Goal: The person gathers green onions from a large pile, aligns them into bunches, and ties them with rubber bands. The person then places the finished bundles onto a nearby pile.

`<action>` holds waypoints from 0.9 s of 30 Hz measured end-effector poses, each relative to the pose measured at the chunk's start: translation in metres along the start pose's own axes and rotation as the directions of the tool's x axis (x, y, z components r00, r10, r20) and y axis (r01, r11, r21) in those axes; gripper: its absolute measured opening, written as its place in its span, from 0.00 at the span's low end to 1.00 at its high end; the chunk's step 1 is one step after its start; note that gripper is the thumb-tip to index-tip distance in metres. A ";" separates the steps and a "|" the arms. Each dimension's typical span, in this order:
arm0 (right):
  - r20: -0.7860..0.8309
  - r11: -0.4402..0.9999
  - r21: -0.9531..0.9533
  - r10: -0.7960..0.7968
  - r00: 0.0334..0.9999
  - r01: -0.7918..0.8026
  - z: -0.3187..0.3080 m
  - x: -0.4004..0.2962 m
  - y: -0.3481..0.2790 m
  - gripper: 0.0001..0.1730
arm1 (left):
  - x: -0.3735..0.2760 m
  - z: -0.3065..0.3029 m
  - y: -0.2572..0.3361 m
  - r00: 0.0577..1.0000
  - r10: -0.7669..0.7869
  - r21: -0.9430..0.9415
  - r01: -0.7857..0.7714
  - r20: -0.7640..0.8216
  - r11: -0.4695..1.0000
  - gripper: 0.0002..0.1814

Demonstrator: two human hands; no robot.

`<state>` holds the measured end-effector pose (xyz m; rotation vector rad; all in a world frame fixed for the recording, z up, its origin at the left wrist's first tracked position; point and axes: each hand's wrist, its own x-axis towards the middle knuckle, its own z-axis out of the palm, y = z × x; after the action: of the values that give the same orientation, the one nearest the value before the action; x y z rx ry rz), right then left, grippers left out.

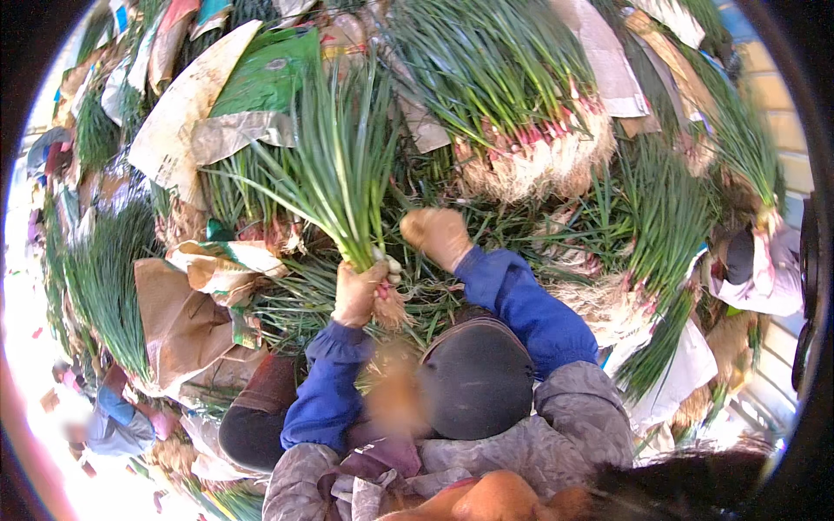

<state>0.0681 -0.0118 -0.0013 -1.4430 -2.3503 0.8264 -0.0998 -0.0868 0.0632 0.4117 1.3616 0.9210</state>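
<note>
My left hand (357, 296), in a blue sleeve cover, is closed around the lower stems of a bunch of green onions (332, 176). The leaves fan upward, away from me, and the white and pinkish bulbs (389, 266) and stringy roots (391, 309) stick out to the right of the hand. To the right of the bunch, apart from it, my right hand (438, 238) hovers with its fingers curled into a fist. It is slightly blurred, and nothing shows in it. Beneath both hands lie loose green onion leaves (300, 296).
A large pile of green onions (502, 84) lies ahead, roots towards me; another pile (664, 221) is at right. Woven sacks (179, 319) and a green sheet (264, 78) lie at left. My dark-covered knee (479, 378) is close below. Other people (124, 417) are at the edges.
</note>
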 end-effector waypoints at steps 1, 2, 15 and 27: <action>-0.144 0.993 0.028 0.117 0.983 -0.115 0.012 -0.006 0.038 0.17 | -0.007 0.010 0.020 0.999 0.004 0.008 -0.004 0.041 1.000 0.03; 0.164 0.983 0.033 0.171 0.971 -0.179 0.015 -0.012 0.055 0.18 | -0.012 0.015 0.037 1.000 0.021 0.008 -0.021 0.013 1.000 0.03; -0.083 0.941 -0.153 0.291 0.953 -0.301 -0.089 0.001 0.101 0.13 | 0.065 -0.024 -0.004 0.952 -0.038 -0.489 0.191 0.305 0.851 0.18; 0.353 0.285 0.853 0.304 0.885 -0.438 -0.028 -0.002 0.049 0.18 | 0.025 0.027 0.002 0.979 0.010 -0.358 0.064 0.201 0.932 0.05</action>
<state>0.1187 0.0124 -0.0078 -1.3397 -1.0347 1.9854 -0.0760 -0.0599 0.0544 0.1938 0.9836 1.0546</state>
